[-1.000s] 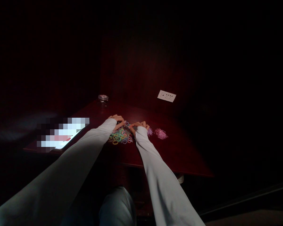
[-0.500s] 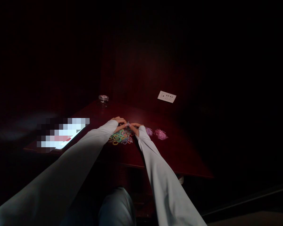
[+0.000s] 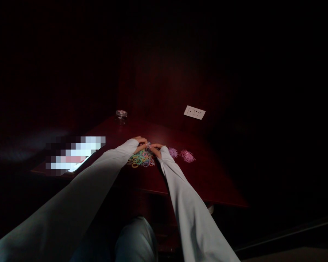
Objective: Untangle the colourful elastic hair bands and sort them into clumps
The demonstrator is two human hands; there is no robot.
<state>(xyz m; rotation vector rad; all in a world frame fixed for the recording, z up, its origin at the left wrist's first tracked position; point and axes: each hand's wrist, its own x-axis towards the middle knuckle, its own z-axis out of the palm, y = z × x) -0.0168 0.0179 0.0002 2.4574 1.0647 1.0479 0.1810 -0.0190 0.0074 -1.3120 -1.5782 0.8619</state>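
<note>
Both of my hands meet over the far edge of a multicoloured pile of hair ties on the dark red table. My left hand comes in from the left, fingers bent and closed at the tips. My right hand faces it with thumb and fingers pinched together. Between the fingertips is a small pale lilac clump that looks like hair ties; its detail is too small to make out. Just right of my right hand lies a purple heap of hair ties, and beyond it a pink heap.
A lit tablet or phone, partly blurred out, lies on the left of the table. A clear lidded jar stands at the back left. A white socket plate is on the wall behind. The surroundings are very dark.
The view has shifted slightly, so everything sits a little further right. My hands stay together over the pile, with only small finger movement at the pale clump.
</note>
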